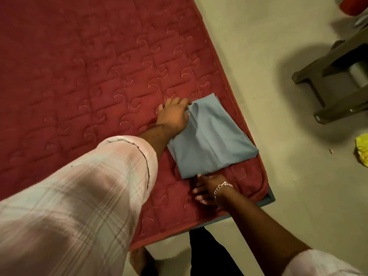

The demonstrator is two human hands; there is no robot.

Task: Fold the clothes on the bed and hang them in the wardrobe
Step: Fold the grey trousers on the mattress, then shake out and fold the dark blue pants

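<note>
Folded cloth [211, 136] lies flat (long axis along mattress [79, 66] edge).

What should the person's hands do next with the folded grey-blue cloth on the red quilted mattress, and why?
Probably slide both hands under it and lift. The folded grey-blue cloth already lies as a compact rectangle near the corner of the red quilted mattress, the left hand touches its far edge and the right hand its near edge.
</note>
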